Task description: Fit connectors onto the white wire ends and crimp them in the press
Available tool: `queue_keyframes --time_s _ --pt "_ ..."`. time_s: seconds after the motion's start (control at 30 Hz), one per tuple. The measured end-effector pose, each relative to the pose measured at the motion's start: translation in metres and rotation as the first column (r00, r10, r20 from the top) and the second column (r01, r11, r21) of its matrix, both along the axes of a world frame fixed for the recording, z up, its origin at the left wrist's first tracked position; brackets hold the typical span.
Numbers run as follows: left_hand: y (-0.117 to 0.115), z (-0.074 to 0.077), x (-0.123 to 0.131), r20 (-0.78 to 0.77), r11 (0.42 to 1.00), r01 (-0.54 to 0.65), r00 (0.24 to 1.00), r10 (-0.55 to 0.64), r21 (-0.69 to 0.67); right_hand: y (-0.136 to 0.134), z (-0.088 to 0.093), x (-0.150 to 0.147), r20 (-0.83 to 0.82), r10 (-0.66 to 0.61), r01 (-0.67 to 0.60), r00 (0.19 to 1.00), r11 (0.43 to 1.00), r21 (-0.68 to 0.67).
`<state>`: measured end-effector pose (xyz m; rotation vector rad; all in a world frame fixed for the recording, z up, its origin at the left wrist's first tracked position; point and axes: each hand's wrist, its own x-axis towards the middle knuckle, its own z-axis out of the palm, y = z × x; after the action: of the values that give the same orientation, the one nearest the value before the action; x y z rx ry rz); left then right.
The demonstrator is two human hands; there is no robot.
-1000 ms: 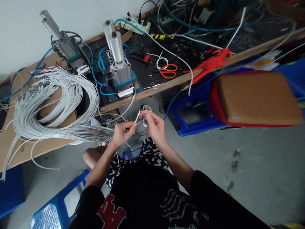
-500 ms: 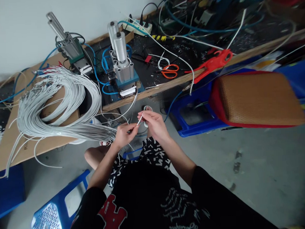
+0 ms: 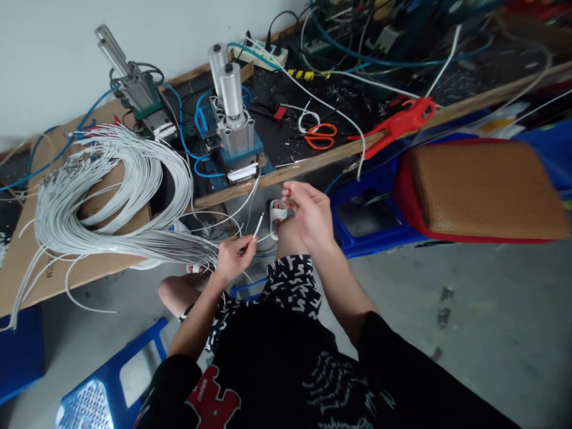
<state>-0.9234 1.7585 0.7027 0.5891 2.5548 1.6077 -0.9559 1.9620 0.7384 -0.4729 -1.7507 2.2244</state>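
Observation:
My left hand (image 3: 235, 257) is closed around a white cable (image 3: 258, 226) in front of my lap. The cable's short free end points up and right, with a small dark tip. Something dark shows between the fingers of that hand, too small to name. Beside it on the right, apart from the cable, my right hand (image 3: 313, 215) is raised with fingers loosely bent and parted; I see nothing in it. A large bundle of white cables (image 3: 169, 240) lies to the left, one end reaching close to my left hand.
Two pneumatic presses (image 3: 236, 132) (image 3: 143, 97) stand on the bench. Orange-handled scissors (image 3: 321, 135) and a red wire stripper (image 3: 400, 124) lie along its wooden edge. A padded brown seat (image 3: 486, 185) is at right, a blue stool (image 3: 102, 396) at lower left.
My right hand has come off the cable end and moved up and right. My left hand still grips the cable, whose tip is now exposed.

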Motion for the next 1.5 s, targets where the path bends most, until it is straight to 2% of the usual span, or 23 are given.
queue_keyframes --time_s 0.07,0.13,0.2,0.23,0.27,0.3,0.33,0.37,0.43,0.53,0.6,0.67,0.87,1.1,1.33,1.5 --pt "0.000 0.002 -0.001 0.070 0.998 -0.033 0.997 0.029 0.058 0.009 -0.012 -0.001 0.030 -0.016 0.015 0.999 1.000 0.023" --pt "0.002 0.004 -0.004 0.144 0.992 -0.053 0.989 0.037 0.113 0.017 -0.036 0.001 0.085 -0.029 0.021 0.996 0.996 0.090" --pt "0.004 0.006 -0.009 0.231 0.983 -0.078 0.972 0.038 0.165 0.024 -0.069 0.007 0.132 -0.040 0.006 0.990 0.969 0.246" --pt "0.006 0.008 -0.013 0.277 0.977 -0.100 0.960 0.044 0.190 0.028 -0.088 0.011 0.148 -0.043 -0.014 0.988 0.932 0.363" --pt "0.007 0.010 -0.017 0.322 0.970 -0.125 0.945 0.052 0.210 0.031 -0.108 0.017 0.177 -0.044 -0.051 0.983 0.867 0.496" --pt "0.008 0.011 -0.022 0.361 0.962 -0.153 0.930 0.063 0.227 0.033 -0.127 0.024 0.227 -0.051 -0.108 0.972 0.769 0.631" --pt "0.009 0.013 -0.027 0.391 0.954 -0.179 0.917 0.074 0.239 0.035 -0.146 0.032 0.284 -0.109 -0.144 0.953 0.661 0.736" --pt "0.010 0.016 -0.033 0.414 0.948 -0.200 0.907 0.083 0.249 0.035 -0.162 0.040 0.350 -0.165 -0.197 0.922 0.578 0.792" --pt "0.012 0.020 -0.044 0.433 0.935 -0.231 0.896 0.098 0.268 0.033 -0.186 0.059 0.473 -0.217 -0.326 0.854 0.486 0.811" --pt "0.015 0.024 -0.058 0.426 0.924 -0.259 0.897 0.121 0.283 0.027 -0.203 0.079 0.489 -0.186 -0.421 0.852 0.311 0.852" --pt "0.018 0.025 -0.064 0.424 0.922 -0.267 0.896 0.131 0.281 0.025 -0.206 0.083 0.455 -0.173 -0.412 0.874 0.234 0.881" --pt "0.020 0.024 -0.068 0.431 0.922 -0.274 0.892 0.137 0.273 0.025 -0.206 0.081 0.442 -0.181 -0.403 0.879 0.217 0.889" --pt "0.024 0.021 -0.074 0.436 0.913 -0.304 0.884 0.165 0.271 0.029 -0.206 0.073 0.431 -0.184 -0.391 0.884 0.218 0.894" --pt "0.024 0.029 -0.080 0.410 0.925 -0.290 0.895 0.172 0.244 0.031 -0.208 0.076 0.448 -0.200 -0.418 0.871 0.174 0.891" --pt "0.026 0.035 -0.084 0.384 0.928 -0.320 0.894 0.229 0.190 0.031 -0.209 0.075 0.437 -0.195 -0.392 0.878 0.231 0.891" --pt "0.028 0.033 -0.085 0.403 0.921 -0.339 0.883 0.241 0.193 0.030 -0.208 0.075 0.444 -0.204 -0.400 0.872 0.224 0.889"
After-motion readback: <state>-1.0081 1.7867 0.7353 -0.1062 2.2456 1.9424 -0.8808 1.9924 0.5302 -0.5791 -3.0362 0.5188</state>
